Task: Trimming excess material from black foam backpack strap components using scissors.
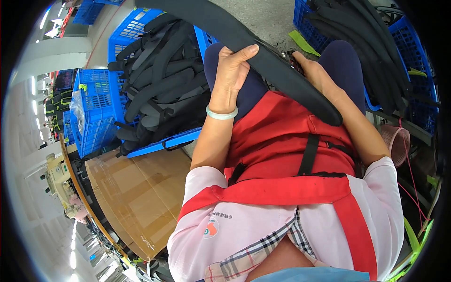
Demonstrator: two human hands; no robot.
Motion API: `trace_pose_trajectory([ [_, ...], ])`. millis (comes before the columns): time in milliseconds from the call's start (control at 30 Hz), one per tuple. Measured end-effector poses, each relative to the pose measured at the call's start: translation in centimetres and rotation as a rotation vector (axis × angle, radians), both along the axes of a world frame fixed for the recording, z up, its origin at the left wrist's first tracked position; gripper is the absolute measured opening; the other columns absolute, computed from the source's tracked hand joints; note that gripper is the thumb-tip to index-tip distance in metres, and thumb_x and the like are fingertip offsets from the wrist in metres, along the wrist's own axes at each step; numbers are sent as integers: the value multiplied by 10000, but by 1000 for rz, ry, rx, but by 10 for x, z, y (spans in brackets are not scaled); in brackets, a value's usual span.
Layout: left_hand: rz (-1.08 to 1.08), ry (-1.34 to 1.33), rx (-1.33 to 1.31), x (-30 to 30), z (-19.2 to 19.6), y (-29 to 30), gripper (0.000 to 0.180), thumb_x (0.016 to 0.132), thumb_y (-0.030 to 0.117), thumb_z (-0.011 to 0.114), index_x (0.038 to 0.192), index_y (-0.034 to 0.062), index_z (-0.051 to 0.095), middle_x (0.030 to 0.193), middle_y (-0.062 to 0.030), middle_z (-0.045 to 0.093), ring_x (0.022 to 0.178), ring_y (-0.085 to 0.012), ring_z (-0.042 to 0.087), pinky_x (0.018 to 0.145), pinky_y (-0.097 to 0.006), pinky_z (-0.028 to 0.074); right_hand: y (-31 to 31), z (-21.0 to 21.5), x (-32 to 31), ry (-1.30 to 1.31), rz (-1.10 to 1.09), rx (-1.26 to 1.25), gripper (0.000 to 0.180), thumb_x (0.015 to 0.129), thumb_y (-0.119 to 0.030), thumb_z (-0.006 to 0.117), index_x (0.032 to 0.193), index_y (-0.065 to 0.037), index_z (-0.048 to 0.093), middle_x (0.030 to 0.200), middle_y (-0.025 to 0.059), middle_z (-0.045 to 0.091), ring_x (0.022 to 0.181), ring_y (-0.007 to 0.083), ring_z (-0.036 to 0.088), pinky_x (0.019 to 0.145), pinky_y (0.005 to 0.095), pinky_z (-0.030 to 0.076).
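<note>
A long black padded strap (282, 70) stretches slantwise across my lap, its rounded end lying over the red apron (277, 136). My left hand (235, 68) grips the strap near its middle, thumb on top and fingers underneath. On the strap's far side, my right hand (317, 75) is closed around the dark handle of what look like scissors (284, 55). Their metal part shows along the strap's edge; the rest is hidden behind the strap and my fingers.
Left of me, a blue plastic crate (164, 140) is heaped with black padded pieces (162, 80). Another blue crate (418, 61) at right holds long black straps (371, 51). A cardboard box (141, 192) lies at left, near a sewing machine (58, 178). Red cord (413, 188) hangs at right.
</note>
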State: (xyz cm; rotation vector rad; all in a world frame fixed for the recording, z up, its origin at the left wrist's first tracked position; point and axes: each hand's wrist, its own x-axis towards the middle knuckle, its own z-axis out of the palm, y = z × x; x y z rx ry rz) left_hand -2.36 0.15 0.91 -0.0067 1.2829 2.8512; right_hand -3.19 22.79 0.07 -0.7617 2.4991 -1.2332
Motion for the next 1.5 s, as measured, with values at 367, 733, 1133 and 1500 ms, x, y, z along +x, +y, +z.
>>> trace_pose_trajectory([
  [367,0,-48,69,1,-1,0,159,777,-71,704,883,43,678,874,-58,690,815,-154,654,799,-285,515,-7,7,2,-53,-13,11,242,824,-96,595,1019,-20,474,738,272,549,780,458,571,656,451,428],
  [733,-14,-86,100,1,9,-8,129,803,-32,697,901,49,676,896,-54,684,828,-162,655,789,-311,527,1,2,-3,23,-13,42,256,853,-182,613,993,-16,477,786,259,583,814,455,576,660,462,435],
  [1133,-39,-56,64,2,-1,2,140,800,-43,696,905,44,665,887,-61,681,808,-172,657,767,-324,540,-12,3,0,21,-14,24,295,852,-179,615,1028,-2,458,777,285,581,817,477,569,673,486,436],
  [1500,-19,-39,81,-8,1,-14,183,821,-4,680,995,48,652,968,-72,675,908,-198,646,882,-370,508,-10,0,-7,-47,-7,26,291,826,-124,635,1035,-11,466,839,286,575,846,469,560,680,449,432],
])
